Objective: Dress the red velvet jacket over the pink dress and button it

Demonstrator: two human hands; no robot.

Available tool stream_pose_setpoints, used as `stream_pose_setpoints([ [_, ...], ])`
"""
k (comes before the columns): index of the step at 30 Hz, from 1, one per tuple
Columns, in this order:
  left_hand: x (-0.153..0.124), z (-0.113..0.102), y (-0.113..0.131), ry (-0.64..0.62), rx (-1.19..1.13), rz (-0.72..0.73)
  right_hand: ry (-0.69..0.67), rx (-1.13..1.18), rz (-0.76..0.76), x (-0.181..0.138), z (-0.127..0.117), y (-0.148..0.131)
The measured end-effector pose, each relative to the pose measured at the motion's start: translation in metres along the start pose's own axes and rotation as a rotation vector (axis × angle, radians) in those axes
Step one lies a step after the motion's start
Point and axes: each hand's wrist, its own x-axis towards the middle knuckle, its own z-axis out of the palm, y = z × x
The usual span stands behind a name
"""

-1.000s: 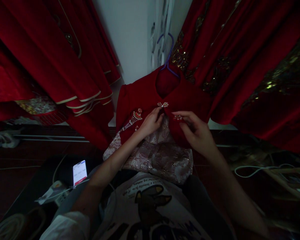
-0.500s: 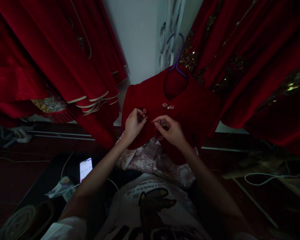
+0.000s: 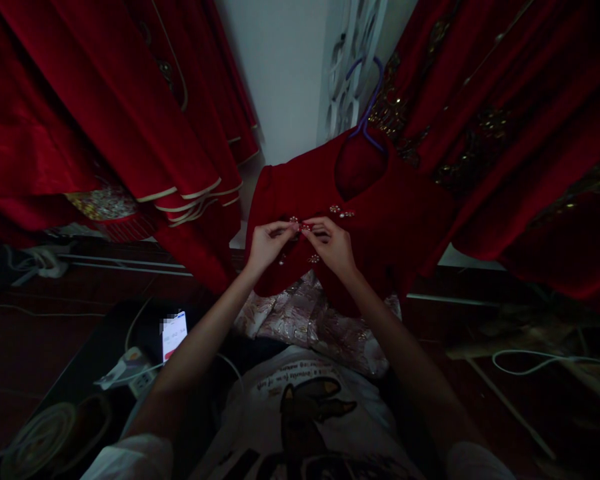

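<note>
A red jacket (image 3: 295,190) hangs on a purple hanger (image 3: 365,123) in front of me, its front edges parted lower down. My left hand (image 3: 267,247) pinches one side of a beaded flower fastener (image 3: 294,220) with thumb and forefinger. Fingertips nearly touching it, my right hand (image 3: 334,247) pinches the fastener's other side. Just above is another beaded fastener (image 3: 342,211), its two sides close together at the neckline. Below my hands, a beaded flower (image 3: 313,259) and a pearl button (image 3: 282,260) sit apart on opposite front edges. Shiny pale pink fabric (image 3: 305,307) shows underneath.
Red garments with gold trim (image 3: 180,153) hang at left, and red garments with gold sequins (image 3: 485,133) at right. A lit phone (image 3: 174,337) and a power strip (image 3: 141,373) lie by my left forearm. A white cable (image 3: 540,353) loops at right.
My hands have come together and slightly up, bringing the two sides of the fastener close. The lower flower and pearl button are now uncovered. The whole view has shifted a little.
</note>
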Motion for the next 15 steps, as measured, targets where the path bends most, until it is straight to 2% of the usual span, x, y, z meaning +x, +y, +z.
stream_pose_setpoints([
  [9,-0.0027,0.0026,-0.0004,-0.033,0.011,0.039,-0.014,-0.047,-0.039,0.0021,-0.0014,-0.006],
  [15,0.0045,-0.0036,-0.0023,-0.079,0.076,0.058,-0.006,-0.077,-0.071,0.0045,-0.0001,-0.0085],
])
